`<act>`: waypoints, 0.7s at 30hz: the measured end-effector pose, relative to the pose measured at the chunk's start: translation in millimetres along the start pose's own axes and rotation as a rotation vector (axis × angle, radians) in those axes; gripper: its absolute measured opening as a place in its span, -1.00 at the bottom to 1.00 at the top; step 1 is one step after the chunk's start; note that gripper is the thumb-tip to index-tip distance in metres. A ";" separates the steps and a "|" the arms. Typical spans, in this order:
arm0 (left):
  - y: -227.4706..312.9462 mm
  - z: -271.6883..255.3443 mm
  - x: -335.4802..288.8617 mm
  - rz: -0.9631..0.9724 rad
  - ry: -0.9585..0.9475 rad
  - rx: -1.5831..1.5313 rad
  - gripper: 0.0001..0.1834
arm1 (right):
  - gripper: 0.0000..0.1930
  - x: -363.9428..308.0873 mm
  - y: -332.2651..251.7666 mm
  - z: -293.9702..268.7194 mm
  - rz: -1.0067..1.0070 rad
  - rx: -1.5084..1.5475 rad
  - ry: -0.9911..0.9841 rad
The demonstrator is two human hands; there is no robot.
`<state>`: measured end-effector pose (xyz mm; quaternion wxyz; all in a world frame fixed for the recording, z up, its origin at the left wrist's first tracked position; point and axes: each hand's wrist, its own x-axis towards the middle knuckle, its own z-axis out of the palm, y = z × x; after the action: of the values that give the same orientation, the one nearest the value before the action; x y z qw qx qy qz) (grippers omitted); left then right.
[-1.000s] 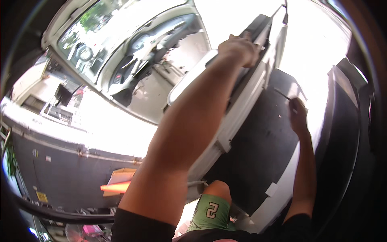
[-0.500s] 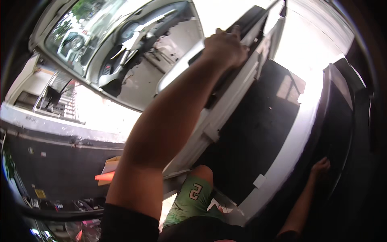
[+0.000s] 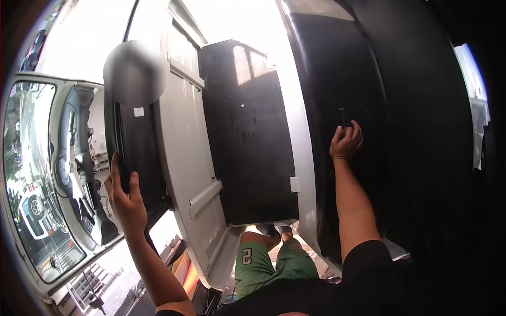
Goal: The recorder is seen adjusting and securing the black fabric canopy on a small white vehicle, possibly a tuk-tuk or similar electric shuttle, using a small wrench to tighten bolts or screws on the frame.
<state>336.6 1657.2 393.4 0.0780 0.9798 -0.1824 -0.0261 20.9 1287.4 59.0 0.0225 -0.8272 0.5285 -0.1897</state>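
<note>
From where I stand, a vehicle dashboard (image 3: pixel 84 142) shows at far left. Next comes a black slab (image 3: pixel 145 147), smooth and faintly glossy, bearing a small white tag (image 3: pixel 138 111); its top is blurred. The left hand (image 3: pixel 126 203) lies half open along its edge, thumb apart from the fingers; I can't tell whether it grips. Then a white panel (image 3: pixel 184 126), and a flat dark board (image 3: pixel 250 158), scuffed, sunlit near the top. Past a white strip (image 3: pixel 298 116) is a gently curved black panel (image 3: pixel 332 68), paler up top. Over it, the right hand (image 3: pixel 346 145) curls around a slim dark tool (image 3: pixel 343 117) pointing away.
</note>
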 end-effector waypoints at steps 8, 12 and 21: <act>9.3 5.2 11.3 0.003 0.053 0.013 -0.47 | -0.70 2.2 -2.1 -5.0 -0.015 -0.034 -0.055; -0.3 3.4 13.2 0.014 0.004 -0.028 -0.45 | -0.70 6.9 -4.9 -1.5 -0.031 -0.051 -0.062; 7.7 -3.8 22.2 -0.056 -0.072 -0.139 -0.43 | -0.73 13.4 -7.7 -7.9 -0.035 -0.100 -0.174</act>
<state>354.9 1642.7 397.9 0.1386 0.9751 -0.1555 -0.0759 29.8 1280.2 72.0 0.0236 -0.8498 0.5187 -0.0909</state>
